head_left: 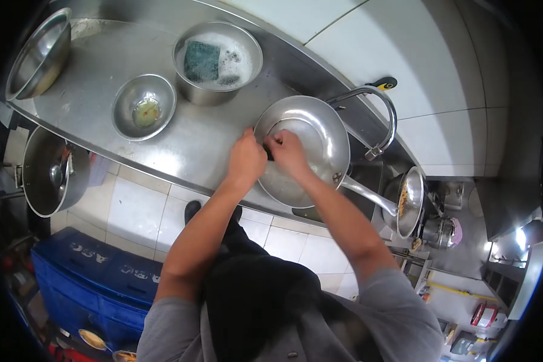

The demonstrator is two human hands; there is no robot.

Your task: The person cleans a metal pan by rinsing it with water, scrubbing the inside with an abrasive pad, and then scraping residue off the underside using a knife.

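A large steel frying pan point(311, 184) lies over the steel counter and the sink edge, its long handle pointing to the lower right. My left hand point(247, 160) is closed on the pan's left rim. Inside the pan, my right hand point(286, 152) has its fingers curled around a small dark pad point(268, 153), mostly hidden under them, pressed to the inner wall near the left hand. Behind stands a steel pot point(208, 93) of foamy water with a green scouring pad point(201, 61) in it. To its left is a small steel bowl point(119, 111) with some yellowish liquid.
A curved faucet point(392, 117) rises behind the pan. A steel bowl point(39, 57) stands tilted at the counter's far left. Below it is a deep pot point(39, 181) with utensils. Another pan point(411, 208) with food sits at right; a blue crate point(93, 271) stands lower left.
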